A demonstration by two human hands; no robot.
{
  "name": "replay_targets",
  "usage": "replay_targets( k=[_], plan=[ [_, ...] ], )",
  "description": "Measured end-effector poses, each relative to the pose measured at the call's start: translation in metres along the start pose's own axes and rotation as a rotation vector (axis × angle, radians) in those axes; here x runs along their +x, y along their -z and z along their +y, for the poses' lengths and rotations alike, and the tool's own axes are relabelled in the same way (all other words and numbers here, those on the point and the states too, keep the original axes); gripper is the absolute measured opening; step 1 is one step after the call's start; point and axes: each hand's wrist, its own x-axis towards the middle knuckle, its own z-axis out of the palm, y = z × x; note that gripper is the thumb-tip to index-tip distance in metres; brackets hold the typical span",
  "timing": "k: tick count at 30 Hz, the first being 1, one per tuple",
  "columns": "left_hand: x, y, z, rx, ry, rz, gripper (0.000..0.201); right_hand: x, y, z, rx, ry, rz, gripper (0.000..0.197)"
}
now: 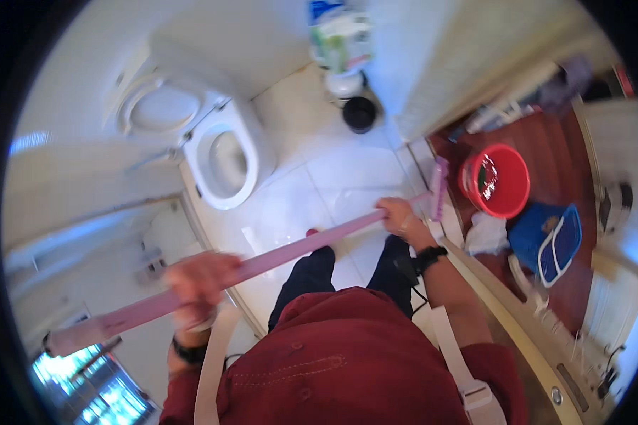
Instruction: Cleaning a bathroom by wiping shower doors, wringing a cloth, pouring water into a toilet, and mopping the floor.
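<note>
A long pink pole (312,243) slants across in front of my body, with a narrow purple-pink head (439,188) set crosswise at its right end. The kind of head is hard to make out. My left hand (200,282), smeared by motion, wraps the pole toward its left end. Closer to the head, my right hand (400,216) is closed round the same pole. That head hangs over or rests by the doorway sill, left of a red bucket (495,181); I cannot tell whether it touches the floor.
A white toilet (253,156) with its lid raised stands at the upper left. A black pot-like container (359,115) sits by the far wall. Past the sill, a blue basket (544,241) and a white bag (486,234) lie on reddish flooring. A door edge (521,333) runs along my right.
</note>
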Motion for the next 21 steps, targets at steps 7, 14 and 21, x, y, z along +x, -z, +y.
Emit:
replay_targets(
  k=[7,14,21],
  plan=[
    [-0.068,0.091,-0.047,0.172,0.192,-0.289,0.011,-0.007,-0.101,-0.021,-0.118,-0.086,0.096,0.023],
    [-0.106,0.152,0.053,0.403,0.259,-0.09,0.029,0.056,-0.199,-0.163,-0.022,-0.102,-0.154,0.008],
    [-0.112,0.186,0.121,0.485,-0.035,-0.308,0.034,0.088,-0.158,-0.271,-0.042,-0.065,-0.12,0.006]
  ],
)
